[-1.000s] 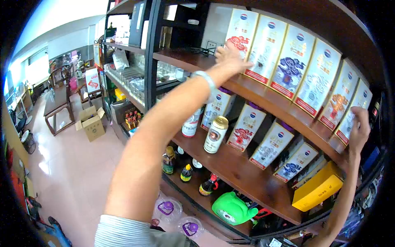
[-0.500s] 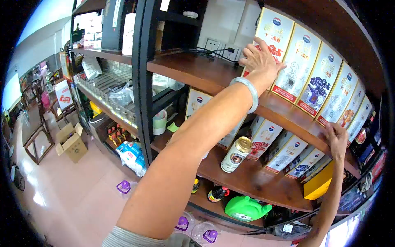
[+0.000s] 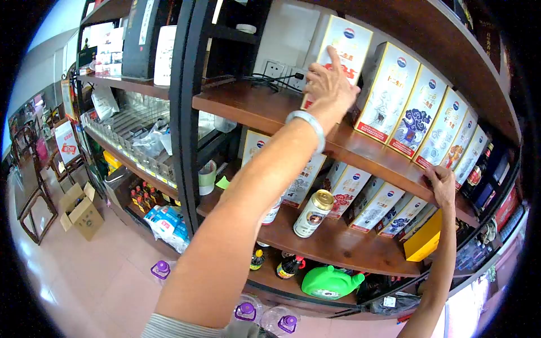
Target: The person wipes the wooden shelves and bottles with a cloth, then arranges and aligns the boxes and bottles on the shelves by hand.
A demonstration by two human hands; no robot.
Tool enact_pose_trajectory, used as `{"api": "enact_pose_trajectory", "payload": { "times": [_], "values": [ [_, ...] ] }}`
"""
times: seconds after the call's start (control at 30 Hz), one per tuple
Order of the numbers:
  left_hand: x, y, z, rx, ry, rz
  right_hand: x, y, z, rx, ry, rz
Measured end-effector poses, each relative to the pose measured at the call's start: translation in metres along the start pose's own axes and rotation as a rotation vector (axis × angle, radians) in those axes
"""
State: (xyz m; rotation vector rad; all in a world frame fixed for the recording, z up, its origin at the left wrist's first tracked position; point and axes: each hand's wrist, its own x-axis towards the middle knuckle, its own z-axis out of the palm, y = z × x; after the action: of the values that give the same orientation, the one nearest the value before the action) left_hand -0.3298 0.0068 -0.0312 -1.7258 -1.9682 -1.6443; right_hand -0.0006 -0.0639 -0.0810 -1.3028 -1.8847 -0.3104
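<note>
My left hand (image 3: pixel 331 87), with a pale bangle on the wrist, grips a white and gold liquor box (image 3: pixel 348 42) with red print. This box stands upright on the wooden shelf, with a gap between it and a row of similar boxes (image 3: pixel 391 79) to its right. My fingers lie over its front and left side, and the thumb is at its right side. My right hand (image 3: pixel 442 181) is closed at the front edge of the shelf (image 3: pixel 369 153), just below the boxes at the right of the row.
On the shelf below stand more liquor boxes (image 3: pixel 375 205), a beer can (image 3: pixel 314 214) and a yellow box (image 3: pixel 422 236). Lower down are a green jug (image 3: pixel 332 283) and dark sauce bottles (image 3: pixel 289 266). A black upright post (image 3: pixel 189 112) divides the shelves. Clear containers with purple handles (image 3: pixel 245 310) are on the floor.
My left hand has shifted the leftmost box to the left, opening a gap beside the row. My right hand stays at the shelf edge. The view has shifted slightly.
</note>
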Motion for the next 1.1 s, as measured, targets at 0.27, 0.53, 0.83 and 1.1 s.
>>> {"api": "enact_pose_trajectory", "payload": {
  "times": [0.27,0.53,0.83,1.1],
  "values": [
    [0.012,-0.026,-0.012,0.041,-0.008,0.085,-0.002,-0.002,-0.001,-0.119,-0.002,-0.036],
    [-0.020,0.012,0.021,0.100,0.224,0.757,0.000,-0.003,0.002,-0.143,0.009,0.010],
    [-0.015,0.067,0.068,-0.069,-0.193,0.319,-0.004,-0.006,-0.008,-0.045,-0.008,0.055],
    [-0.014,0.066,0.089,0.057,-0.052,0.341,-0.006,0.002,-0.010,0.056,-0.024,-0.067]
  ]
}}
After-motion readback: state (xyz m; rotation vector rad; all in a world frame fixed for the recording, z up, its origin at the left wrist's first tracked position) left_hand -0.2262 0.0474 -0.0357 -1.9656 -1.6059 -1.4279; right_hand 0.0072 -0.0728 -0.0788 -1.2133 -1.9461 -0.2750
